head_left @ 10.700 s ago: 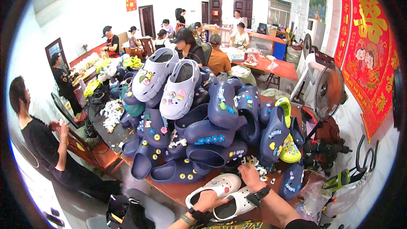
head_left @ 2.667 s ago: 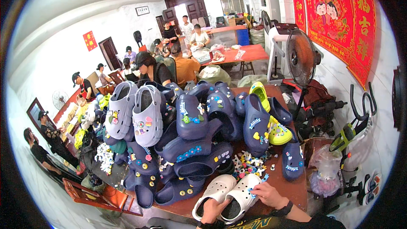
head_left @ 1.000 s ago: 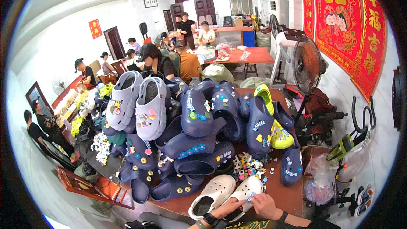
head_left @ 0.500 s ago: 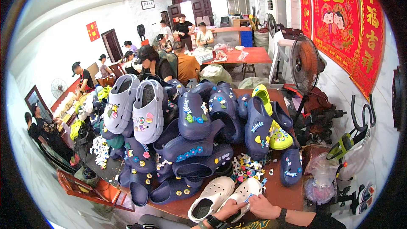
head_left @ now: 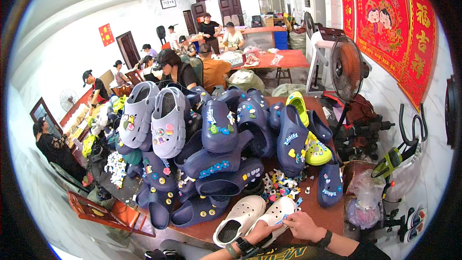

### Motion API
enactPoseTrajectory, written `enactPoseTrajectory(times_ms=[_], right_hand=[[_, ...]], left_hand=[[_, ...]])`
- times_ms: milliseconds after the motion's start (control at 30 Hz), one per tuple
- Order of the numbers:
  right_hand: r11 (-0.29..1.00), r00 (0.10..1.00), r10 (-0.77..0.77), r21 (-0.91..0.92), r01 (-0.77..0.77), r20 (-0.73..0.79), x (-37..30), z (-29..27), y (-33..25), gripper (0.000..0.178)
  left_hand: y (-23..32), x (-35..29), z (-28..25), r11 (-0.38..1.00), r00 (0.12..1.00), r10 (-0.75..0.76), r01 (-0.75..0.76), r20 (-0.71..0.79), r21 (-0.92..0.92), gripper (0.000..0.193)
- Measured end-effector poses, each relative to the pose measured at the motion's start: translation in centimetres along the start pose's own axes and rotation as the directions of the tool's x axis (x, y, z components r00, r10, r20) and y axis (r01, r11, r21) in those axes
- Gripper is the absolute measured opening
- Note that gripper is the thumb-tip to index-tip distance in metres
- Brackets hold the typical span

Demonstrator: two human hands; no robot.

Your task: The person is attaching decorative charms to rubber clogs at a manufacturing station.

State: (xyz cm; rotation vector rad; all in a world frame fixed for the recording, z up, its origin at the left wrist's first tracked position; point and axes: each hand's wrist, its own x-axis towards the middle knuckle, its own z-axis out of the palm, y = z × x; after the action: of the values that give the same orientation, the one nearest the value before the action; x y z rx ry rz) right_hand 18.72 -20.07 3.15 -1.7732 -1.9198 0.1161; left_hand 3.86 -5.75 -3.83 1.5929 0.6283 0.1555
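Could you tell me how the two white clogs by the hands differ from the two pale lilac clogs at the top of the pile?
The white clogs lie flat on the table, bare of charms, under both hands; the lilac clogs lean upright on the pile, untouched and decorated with charms. Both pairs are perforated and sit side by side.

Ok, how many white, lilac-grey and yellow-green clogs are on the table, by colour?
White clogs: 2, by the person's hands
Lilac-grey clogs: 2, on top of the pile
Yellow-green clogs: 2, on the right of the pile
Total: 6
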Motion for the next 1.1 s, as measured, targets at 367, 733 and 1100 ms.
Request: enactPoseTrajectory(times_ms=[367, 733, 1100], right_hand=[[0.984, 0.980, 0.013, -0.176, 0.023, 0.200, -0.5, -1.2, -0.9, 0.053], [0.961, 0.922, -0.044, -0.235, 0.144, 0.385, -0.5, 0.6, -0.3, 0.064], [0.990, 0.881, 0.096, -0.137, -0.036, 0.463, 2.7, -1.0, 2.0, 0.030]], left_hand=[[5.0, -1.5, 0.0, 0.991, 0.996, -0.084, 0.085, 0.018, -0.108, 0.031], [0.4, -0.4, 0.4, 0.963, 0.996, -0.086, 0.081, 0.009, 0.258, 0.023], [2.8, -0.5, -0.1, 0.972, 0.981, -0.194, 0.191, 0.007, 0.140, 0.048]])
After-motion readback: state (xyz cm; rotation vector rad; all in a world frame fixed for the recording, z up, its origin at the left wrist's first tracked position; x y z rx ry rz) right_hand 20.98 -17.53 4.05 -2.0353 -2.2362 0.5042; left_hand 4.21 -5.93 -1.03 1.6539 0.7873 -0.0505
